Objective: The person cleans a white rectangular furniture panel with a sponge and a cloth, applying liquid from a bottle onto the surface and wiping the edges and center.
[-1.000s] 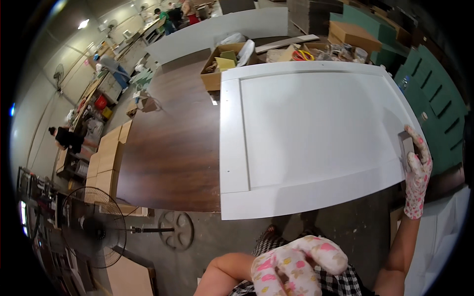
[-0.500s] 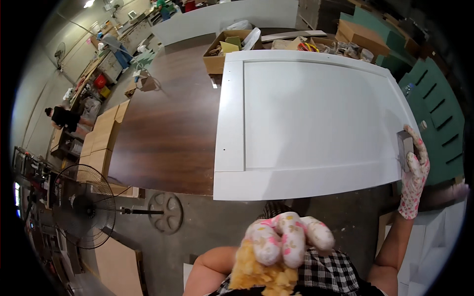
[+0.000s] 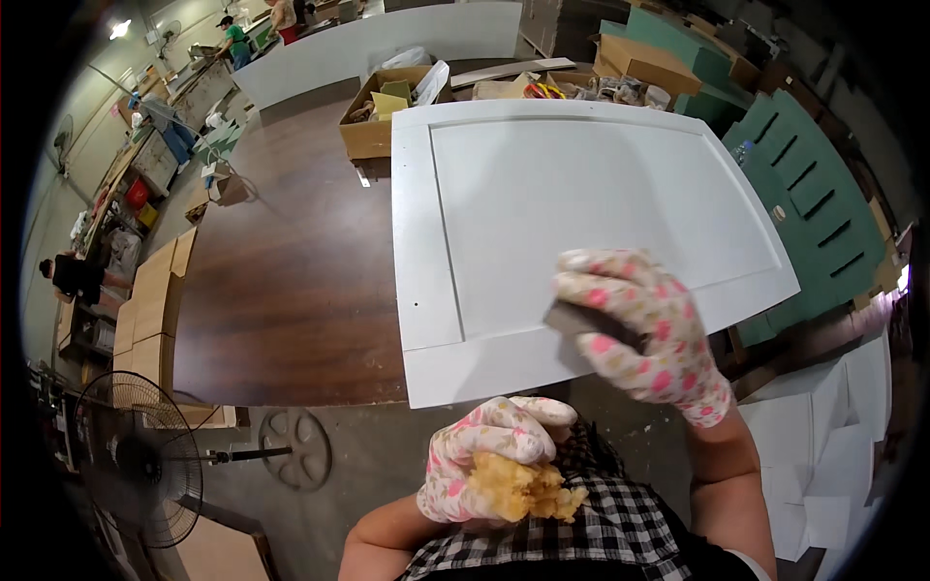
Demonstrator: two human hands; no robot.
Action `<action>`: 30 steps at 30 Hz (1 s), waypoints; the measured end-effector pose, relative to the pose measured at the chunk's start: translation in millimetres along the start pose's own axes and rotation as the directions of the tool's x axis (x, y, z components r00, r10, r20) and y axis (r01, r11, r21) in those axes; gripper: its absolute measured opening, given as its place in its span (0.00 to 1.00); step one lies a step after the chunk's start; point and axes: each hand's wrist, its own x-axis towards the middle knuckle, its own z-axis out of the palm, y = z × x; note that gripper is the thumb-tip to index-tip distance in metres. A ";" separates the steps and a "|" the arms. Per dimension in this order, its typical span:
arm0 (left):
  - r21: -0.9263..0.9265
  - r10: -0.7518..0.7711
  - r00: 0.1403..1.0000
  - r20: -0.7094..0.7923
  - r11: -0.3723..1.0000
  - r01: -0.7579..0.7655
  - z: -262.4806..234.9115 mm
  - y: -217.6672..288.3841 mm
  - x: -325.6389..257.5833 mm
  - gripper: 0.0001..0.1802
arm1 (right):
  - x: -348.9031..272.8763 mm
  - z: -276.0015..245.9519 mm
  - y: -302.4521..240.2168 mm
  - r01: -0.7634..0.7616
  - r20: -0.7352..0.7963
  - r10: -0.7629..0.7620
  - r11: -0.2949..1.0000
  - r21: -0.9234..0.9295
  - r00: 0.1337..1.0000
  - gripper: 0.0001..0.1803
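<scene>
My left hand [image 3: 484,443], in a white glove with pink flowers, is closed around a ragged yellow sponge [image 3: 528,487] in front of my checked apron. A white framed door panel [image 3: 572,213] lies on the dark brown wooden table, its near edge facing me. Over the near part of that panel, my right hand [image 3: 654,334], in a matching glove, grips a grey-brown sanding block [image 3: 584,324] between thumb and fingers. The hand is slightly blurred, and I cannot tell whether the block touches the panel.
Cardboard boxes [image 3: 373,136] of odds and ends line the table's far side. A black floor fan [image 3: 140,455] stands at the left, near stacked brown boards [image 3: 145,320]. Green slotted panels [image 3: 814,184] and white panels [image 3: 775,465] are at the right. Several people work farther off.
My right hand has swung left with the sanding block, from the panel's right edge to above its near part. My left hand has shifted left with the sponge. The view has turned slightly right.
</scene>
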 end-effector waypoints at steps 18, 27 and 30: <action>0.207 0.323 0.928 0.186 0.910 -0.359 -29.1 10.8 -1.3 0.27 | 8.0 11.8 -38.3 -0.118 0.084 0.135 0.975 -0.186 0.987 0.20; 0.091 0.216 0.924 0.316 0.962 -0.256 -5.6 1.3 37.3 0.22 | -41.8 -29.4 1.1 -0.349 -0.069 0.354 0.835 -0.426 0.933 0.20; 0.352 0.320 0.842 0.435 0.800 -0.486 2.4 21.5 60.0 0.22 | -39.1 -40.5 7.4 -0.273 -0.050 0.274 0.891 -0.363 0.960 0.20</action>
